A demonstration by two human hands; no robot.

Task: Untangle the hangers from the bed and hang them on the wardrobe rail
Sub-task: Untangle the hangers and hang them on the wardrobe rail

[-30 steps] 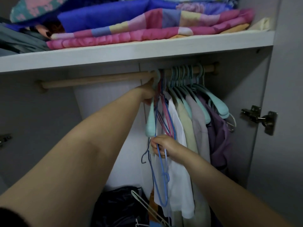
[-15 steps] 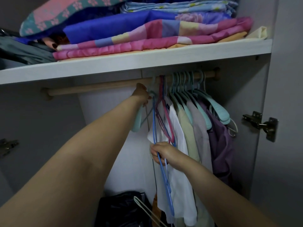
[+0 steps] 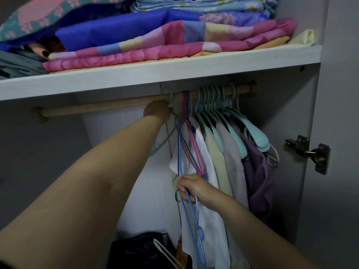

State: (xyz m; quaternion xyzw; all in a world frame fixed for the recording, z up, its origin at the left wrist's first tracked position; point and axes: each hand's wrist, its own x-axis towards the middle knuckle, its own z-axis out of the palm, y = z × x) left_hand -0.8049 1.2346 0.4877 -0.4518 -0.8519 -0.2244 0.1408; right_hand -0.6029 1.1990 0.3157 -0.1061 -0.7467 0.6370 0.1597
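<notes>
A wooden wardrobe rail (image 3: 108,108) runs under the white shelf. My left hand (image 3: 157,112) is raised to the rail and grips the neck of a teal hanger (image 3: 165,140) whose hook sits over the rail. Just right of it hang thin pink hangers (image 3: 195,150) and blue hangers (image 3: 179,152). My right hand (image 3: 191,189) is lower down, closed around the thin blue hangers, which dangle below my fist. Further right, several teal hangers (image 3: 252,131) carry shirts.
Folded quilts (image 3: 155,47) are stacked on the shelf (image 3: 155,76) above the rail. A white hanger (image 3: 165,253) and a dark bag (image 3: 139,251) lie at the wardrobe bottom. A metal door hinge (image 3: 308,152) sticks out at the right. The rail's left part is bare.
The teal hanger has swung from hanging straight down to angled left under my left hand. The view has tilted up, showing more of the shelf. My right hand keeps its hold.
</notes>
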